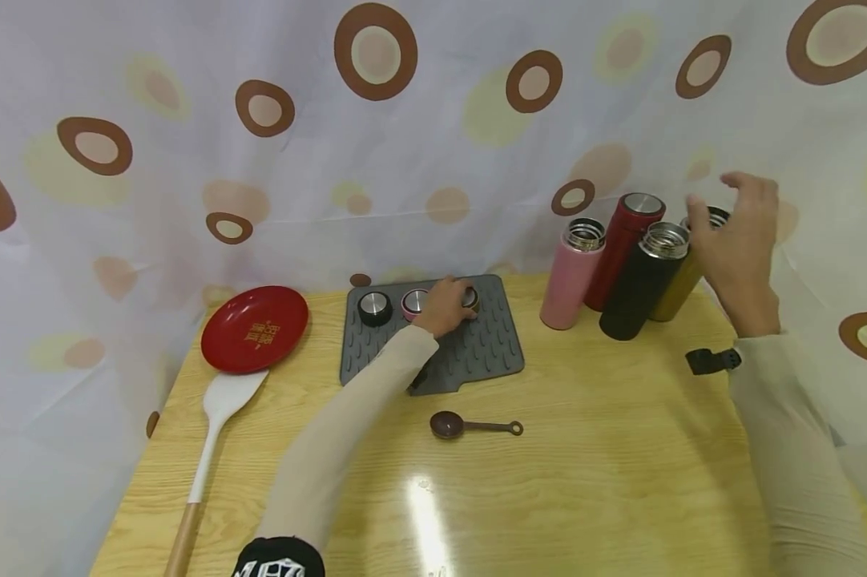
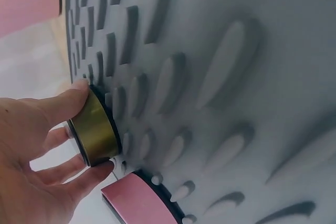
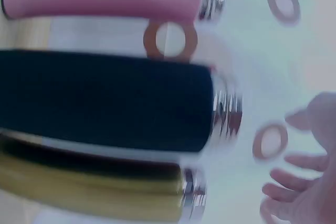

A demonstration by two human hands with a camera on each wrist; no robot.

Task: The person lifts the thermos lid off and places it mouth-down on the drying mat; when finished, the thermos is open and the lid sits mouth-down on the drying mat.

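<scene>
My left hand (image 1: 442, 306) holds a gold thermos lid (image 2: 96, 129) between thumb and fingers, low over the dark grey ridged mat (image 1: 489, 353). Beside it on the mat sit a pink lid (image 2: 137, 199) and a black lid (image 1: 374, 308) with a silver top. My right hand (image 1: 740, 248) is raised by the mouth of the gold thermos (image 1: 673, 295), its fingers spread and loosely bent, holding nothing. Left of that stand a black thermos (image 1: 639, 292) and a pink thermos (image 1: 570, 280), both lidless with bare steel necks. A red thermos (image 1: 624, 248) with its lid on stands behind them.
A brown measuring spoon (image 1: 448, 425) lies in front of the mat on the wooden table (image 1: 585, 481). To the left are a red plate (image 1: 242, 320) and a white spatula (image 1: 224, 401) with a wooden handle. A patterned curtain (image 1: 433, 152) hangs behind the table.
</scene>
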